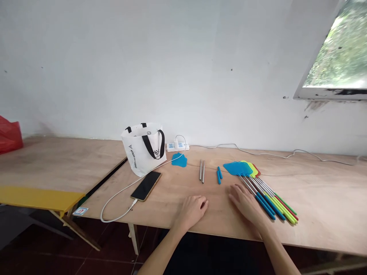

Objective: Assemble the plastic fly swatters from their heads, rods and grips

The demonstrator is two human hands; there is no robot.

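My left hand [192, 209] rests palm down on the plywood table [321, 206], fingers loosely curled, holding nothing. My right hand [246, 203] lies flat beside it, fingers stretched out, just left of a bundle of fly swatters [259, 187] with blue, yellow-green and red heads and coloured grips. Ahead of my hands lie two thin metal rods [202, 170], two short blue grip sleeves [219, 175] and a loose blue swatter head [179, 160].
A black phone [146, 185] on a white charging cable lies left of my hands. Behind it stand a white tote bag [143, 147] and a power strip [177, 145]. A second table [57, 164] with a yellow edge adjoins at left, a red bag [10, 134] on it.
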